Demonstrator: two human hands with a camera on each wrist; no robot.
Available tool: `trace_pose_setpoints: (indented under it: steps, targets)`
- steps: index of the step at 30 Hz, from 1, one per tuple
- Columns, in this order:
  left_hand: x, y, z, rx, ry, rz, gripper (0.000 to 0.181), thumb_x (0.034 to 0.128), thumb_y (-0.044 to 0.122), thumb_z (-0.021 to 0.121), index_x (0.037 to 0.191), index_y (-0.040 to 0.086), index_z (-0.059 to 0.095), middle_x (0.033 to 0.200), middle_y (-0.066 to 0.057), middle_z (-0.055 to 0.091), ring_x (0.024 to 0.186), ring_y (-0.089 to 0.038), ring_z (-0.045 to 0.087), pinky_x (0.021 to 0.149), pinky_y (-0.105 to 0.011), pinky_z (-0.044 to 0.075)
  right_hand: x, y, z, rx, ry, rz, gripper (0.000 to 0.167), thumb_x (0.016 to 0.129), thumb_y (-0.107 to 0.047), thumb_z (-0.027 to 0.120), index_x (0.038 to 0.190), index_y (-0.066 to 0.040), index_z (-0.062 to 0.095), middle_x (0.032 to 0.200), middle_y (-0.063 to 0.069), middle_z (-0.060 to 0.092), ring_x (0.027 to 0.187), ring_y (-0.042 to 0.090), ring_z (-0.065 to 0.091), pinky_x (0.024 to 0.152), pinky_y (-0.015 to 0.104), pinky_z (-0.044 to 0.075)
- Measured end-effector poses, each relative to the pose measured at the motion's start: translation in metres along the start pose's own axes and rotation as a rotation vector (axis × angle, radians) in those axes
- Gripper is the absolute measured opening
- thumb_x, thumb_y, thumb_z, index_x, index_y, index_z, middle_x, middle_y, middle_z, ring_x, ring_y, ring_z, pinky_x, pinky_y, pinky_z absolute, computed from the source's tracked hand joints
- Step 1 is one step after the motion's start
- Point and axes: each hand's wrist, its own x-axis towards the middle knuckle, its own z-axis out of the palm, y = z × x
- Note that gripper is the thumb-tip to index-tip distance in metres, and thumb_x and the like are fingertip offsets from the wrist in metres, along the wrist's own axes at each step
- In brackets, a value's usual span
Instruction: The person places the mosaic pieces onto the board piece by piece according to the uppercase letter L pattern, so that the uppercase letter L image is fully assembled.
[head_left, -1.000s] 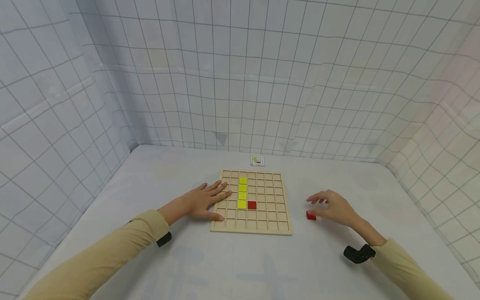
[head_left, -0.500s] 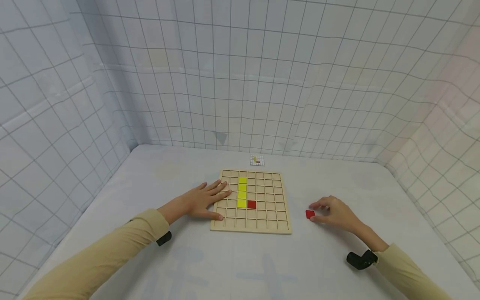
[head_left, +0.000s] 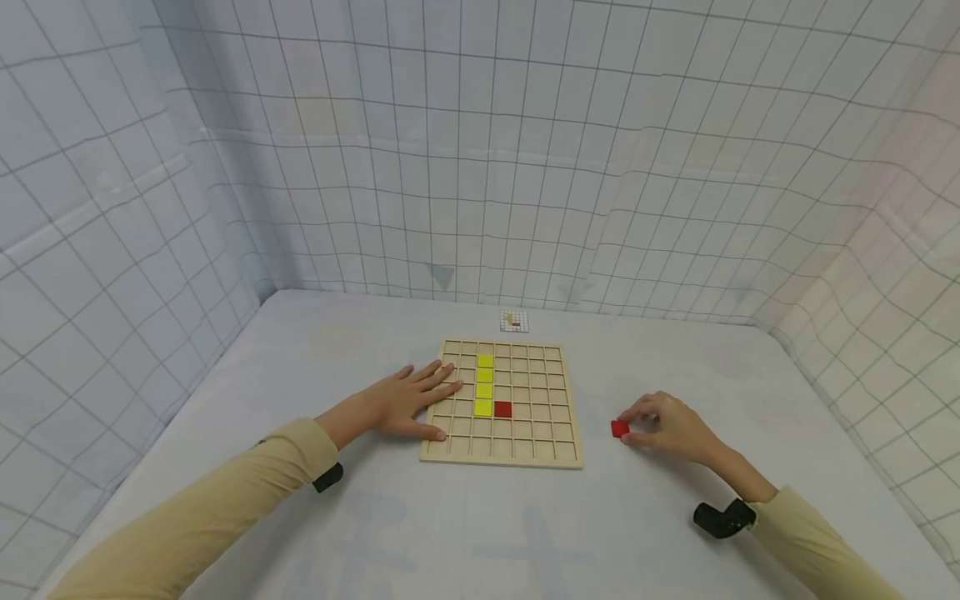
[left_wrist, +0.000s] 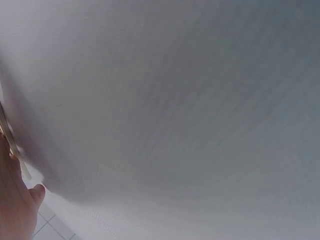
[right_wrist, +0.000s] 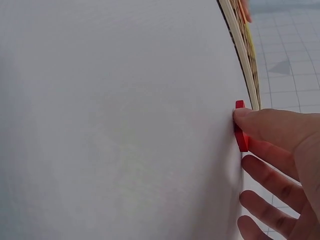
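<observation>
A wooden grid board (head_left: 534, 445) lies on the white table. Several yellow tiles (head_left: 484, 391) form a column in its cells, and one red tile (head_left: 502, 409) sits to the right of the lowest yellow one. With fingers spread, my left hand (head_left: 408, 406) rests on the board's left edge. To the right of the board, my right hand (head_left: 667, 427) pinches a second red tile (right_wrist: 241, 131) between thumb and index finger, at the tabletop. The other fingers of that hand are apart from the tile in the right wrist view.
Behind the board lies a small card (head_left: 514, 321) printed with a grid and coloured squares. White cloth walls (head_left: 480, 167) with dark grid lines stand at the back and both sides of the table (head_left: 465, 533).
My right hand has shifted slightly right, and its thumb and index finger have closed on the red tile, which now lies flatter. My left hand has stayed on the board.
</observation>
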Motion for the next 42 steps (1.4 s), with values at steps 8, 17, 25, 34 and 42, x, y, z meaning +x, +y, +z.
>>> trace_pose_setpoints:
  steps: [8,17,25,34,42]
  targets:
    - [0.001,-0.002,0.002,-0.002,0.011,0.011,0.089,0.0873,0.071,0.045,0.156,0.022,0.017,0.163,-0.010,0.006,0.150,-0.033,0.006,0.114,-0.063,0.015,0.001,-0.005,-0.002,-0.032,0.007,0.008,0.019,0.076,-0.025,0.080,0.093,-0.018,0.077,0.090,-0.009,0.071,0.081,0.008,0.054,0.068,0.024,0.046]
    - [0.001,-0.003,0.002,0.000,-0.010,-0.016,0.088,0.0872,0.071,0.045,0.156,0.026,0.013,0.164,-0.006,0.002,0.151,-0.029,0.003,0.116,-0.061,0.013,0.013,-0.014,0.001,-0.066,0.074,0.014,0.020,0.077,-0.026,0.080,0.094,-0.017,0.077,0.089,-0.008,0.072,0.079,0.009,0.059,0.066,0.025,0.047]
    - [0.000,-0.002,0.002,-0.008,-0.003,-0.010,0.088,0.0874,0.070,0.046,0.156,0.025,0.015,0.164,-0.006,0.004,0.151,-0.030,0.004,0.116,-0.062,0.014,0.031,-0.028,0.008,-0.013,0.100,-0.003,0.019,0.076,-0.027,0.081,0.093,-0.018,0.078,0.089,-0.007,0.073,0.077,0.009,0.059,0.063,0.022,0.046]
    - [-0.001,0.000,0.000,-0.018,0.009,0.006,0.087,0.0879,0.070,0.046,0.156,0.024,0.016,0.164,-0.007,0.005,0.151,-0.030,0.004,0.115,-0.062,0.015,0.052,-0.050,0.015,0.025,0.118,-0.036,0.023,0.077,-0.032,0.080,0.096,-0.019,0.077,0.092,-0.008,0.073,0.079,0.009,0.059,0.065,0.022,0.046]
    - [0.000,0.000,0.000,-0.015,0.008,0.004,0.087,0.0878,0.070,0.045,0.156,0.025,0.016,0.164,-0.007,0.005,0.151,-0.030,0.004,0.115,-0.062,0.015,0.069,-0.068,0.022,0.082,0.106,-0.049,0.024,0.076,-0.031,0.081,0.096,-0.016,0.077,0.091,-0.005,0.074,0.078,0.010,0.060,0.062,0.021,0.045]
